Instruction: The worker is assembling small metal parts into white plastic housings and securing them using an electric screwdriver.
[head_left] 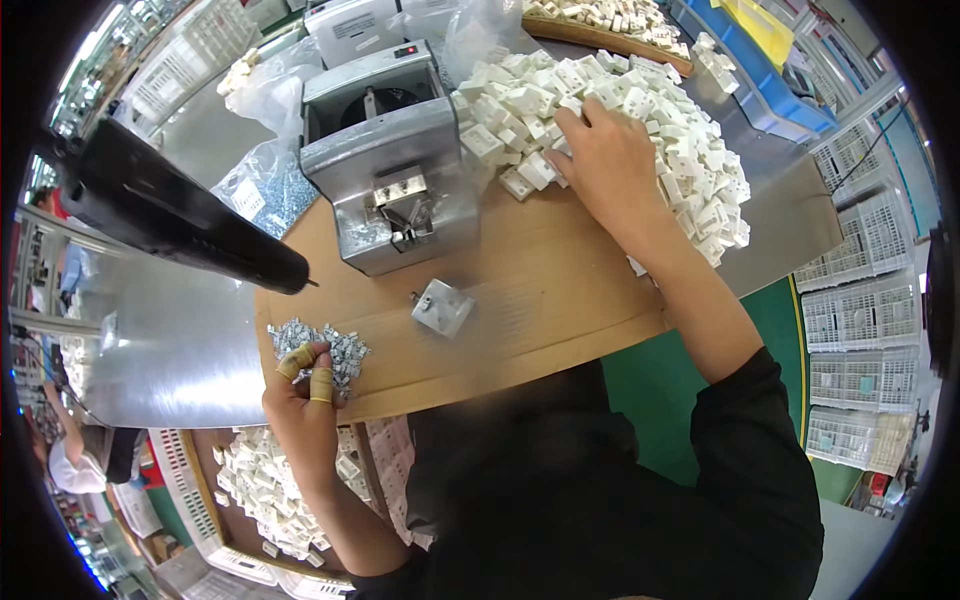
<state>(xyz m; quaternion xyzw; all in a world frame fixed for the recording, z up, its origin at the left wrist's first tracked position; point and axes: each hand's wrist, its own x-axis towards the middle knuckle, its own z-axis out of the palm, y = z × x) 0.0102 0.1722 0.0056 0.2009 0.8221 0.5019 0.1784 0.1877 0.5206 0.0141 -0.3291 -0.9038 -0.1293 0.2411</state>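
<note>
My right hand (612, 160) reaches into a heap of white plastic blocks (690, 150) at the back right. Its thumb and forefinger are apart and touch the blocks; the other fingers are partly hidden. At the front left, my left hand (300, 395) hovers at a pile of small silvery metal pieces (345, 350). Yellow tape wraps its thumb and forefinger, which are pinched together; what lies between them is too small to make out. Between my hands, a small grey block-shaped fixture (442, 308) sits on the cardboard sheet (560, 290).
A grey metal screw feeder (400, 170) stands at the centre back. From the left, a black electric screwdriver (190, 215) slants over the table, bit down. Beside it lies a clear bag of bluish screws (275, 190). Below the table edge is a crate of white blocks (265, 490).
</note>
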